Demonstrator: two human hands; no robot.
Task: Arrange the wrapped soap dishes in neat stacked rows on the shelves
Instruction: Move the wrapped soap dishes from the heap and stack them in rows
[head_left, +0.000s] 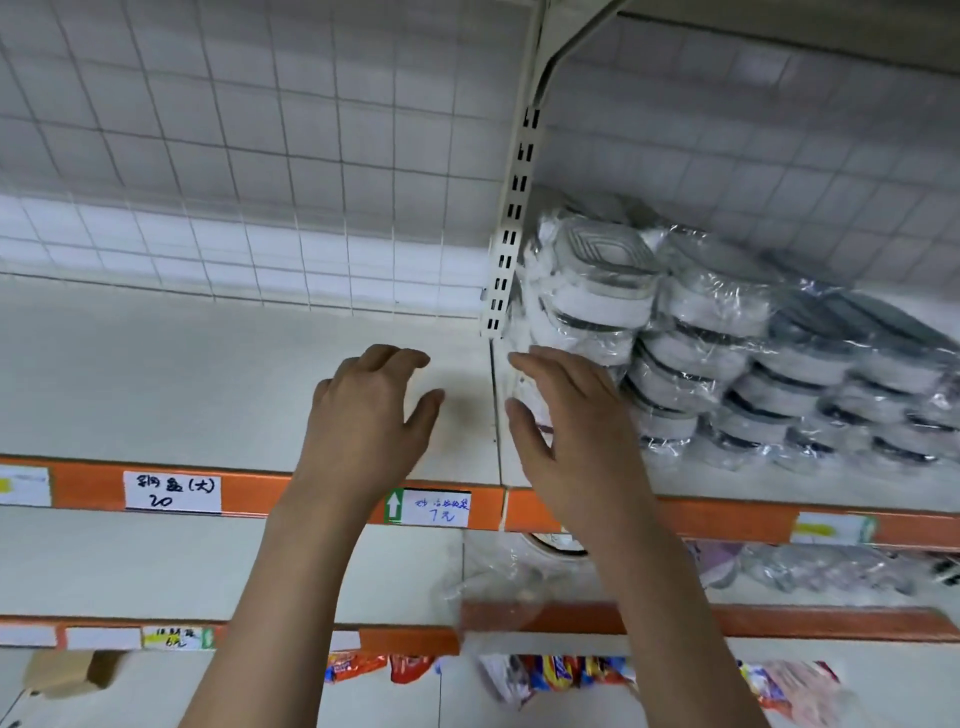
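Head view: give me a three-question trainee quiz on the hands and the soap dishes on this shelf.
1. True or false: the left hand grips a wrapped soap dish.
2. On which side of the slotted upright post do the wrapped soap dishes sit? A) left B) right C) both sides
3. Fill in: the right hand is at the ____ end of the stacked rows.

Key
1. False: its fingers hang relaxed over bare shelf and hold nothing.
2. B.
3. Left: it reaches the leftmost stack; whether it grips a dish cannot be told.
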